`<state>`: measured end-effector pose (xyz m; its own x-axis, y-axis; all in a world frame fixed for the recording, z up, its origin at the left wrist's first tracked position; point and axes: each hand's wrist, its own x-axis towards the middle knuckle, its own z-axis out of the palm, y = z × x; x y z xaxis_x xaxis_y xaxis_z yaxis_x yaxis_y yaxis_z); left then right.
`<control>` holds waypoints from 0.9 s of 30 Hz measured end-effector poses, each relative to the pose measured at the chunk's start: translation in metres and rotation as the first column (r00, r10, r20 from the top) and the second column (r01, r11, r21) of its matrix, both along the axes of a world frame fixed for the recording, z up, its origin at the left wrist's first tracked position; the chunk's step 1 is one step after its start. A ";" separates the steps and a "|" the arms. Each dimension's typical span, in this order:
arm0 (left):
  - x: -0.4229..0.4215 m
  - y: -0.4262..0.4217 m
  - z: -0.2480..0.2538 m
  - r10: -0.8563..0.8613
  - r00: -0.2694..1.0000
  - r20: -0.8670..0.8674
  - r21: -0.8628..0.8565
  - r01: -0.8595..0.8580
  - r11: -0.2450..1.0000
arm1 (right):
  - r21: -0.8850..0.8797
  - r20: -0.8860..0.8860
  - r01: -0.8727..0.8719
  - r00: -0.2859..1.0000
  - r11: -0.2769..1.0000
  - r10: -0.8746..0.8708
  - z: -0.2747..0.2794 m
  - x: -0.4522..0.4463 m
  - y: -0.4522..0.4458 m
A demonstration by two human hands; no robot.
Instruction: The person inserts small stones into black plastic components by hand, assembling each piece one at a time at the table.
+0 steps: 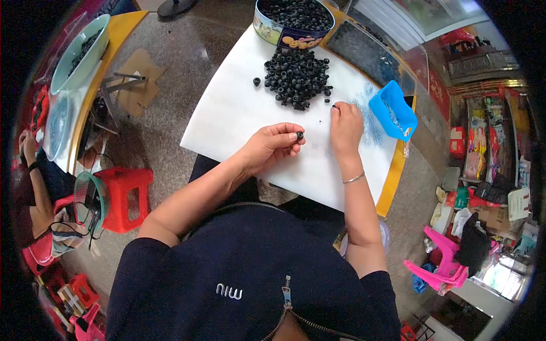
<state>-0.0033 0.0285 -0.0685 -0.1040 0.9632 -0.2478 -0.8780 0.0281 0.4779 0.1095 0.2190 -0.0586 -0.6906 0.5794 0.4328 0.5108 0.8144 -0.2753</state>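
My left hand (273,145) is over the white table sheet (227,108), thumb and fingers closed on a small black ring-like part (300,136) with a hole in its face. To its right, my right hand (346,126) rests near the sheet with its fingers pinched together. A tiny dark bit shows at those fingertips, too small to name. Just beyond both hands lies a heap of small black parts (296,77) like the one in my left hand. A few loose ones lie beside the heap, one of them (257,82) on its left.
A round tin (278,35) full of black parts stands behind the heap. On the right sits a blue tray (387,116) with small clear pieces, near a clear-lidded box (364,54). Another person's arm (38,193) and a red stool (126,199) are at the left.
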 end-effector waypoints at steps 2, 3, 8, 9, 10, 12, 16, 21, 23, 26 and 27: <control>0.000 0.000 0.000 -0.003 1.000 -0.003 0.002 0.003 1.000 | 0.025 -0.007 -0.007 1.000 1.000 0.008 0.000 -0.001 0.000; 0.000 -0.001 0.002 -0.001 1.000 -0.012 0.000 0.001 1.000 | 0.037 -0.011 -0.012 1.000 0.999 0.012 -0.001 -0.002 0.000; 0.000 -0.002 0.005 0.006 1.000 -0.017 -0.012 -0.006 1.000 | -0.238 -0.090 -0.043 0.996 0.970 0.022 0.007 0.001 -0.002; -0.001 -0.002 0.005 0.004 1.000 -0.018 -0.014 -0.004 1.000 | -0.373 -0.142 -0.072 0.990 0.925 0.020 0.015 0.003 -0.007; -0.001 -0.002 0.005 0.001 1.000 -0.016 -0.019 -0.001 1.000 | -0.518 -0.164 -0.097 0.986 0.850 0.012 0.026 0.007 -0.019; -0.001 -0.002 0.006 0.001 1.000 -0.013 -0.029 -0.002 1.000 | -0.762 -0.200 -0.144 0.980 0.632 -0.018 0.050 0.014 -0.052; 0.000 -0.002 0.004 0.000 1.000 -0.029 -0.026 -0.001 1.000 | -0.650 -0.314 -0.298 0.943 0.699 0.110 0.054 0.023 -0.089; 0.000 -0.001 0.002 -0.007 0.997 -0.080 -0.037 0.004 0.999 | -0.519 -0.321 -0.313 0.934 0.795 0.157 0.051 0.021 -0.098; 0.000 -0.002 0.004 -0.014 0.994 -0.105 -0.065 0.008 0.998 | -0.397 -0.290 -0.329 0.931 0.857 0.223 0.049 0.021 -0.097; 0.002 -0.001 0.004 -0.014 0.992 -0.128 -0.075 0.004 0.997 | -0.152 -0.181 -0.361 0.925 0.920 0.333 0.047 0.023 -0.094; 0.003 -0.001 0.005 -0.011 0.989 -0.146 -0.105 -0.004 0.994 | -0.102 -0.141 -0.364 0.926 0.926 0.349 0.051 0.024 -0.096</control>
<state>-0.0001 0.0278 -0.0632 -0.1433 0.9332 -0.3296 -0.7987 0.0876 0.5953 0.1334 0.1231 -0.0079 -0.8097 0.3587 0.4645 0.1504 0.8919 -0.4265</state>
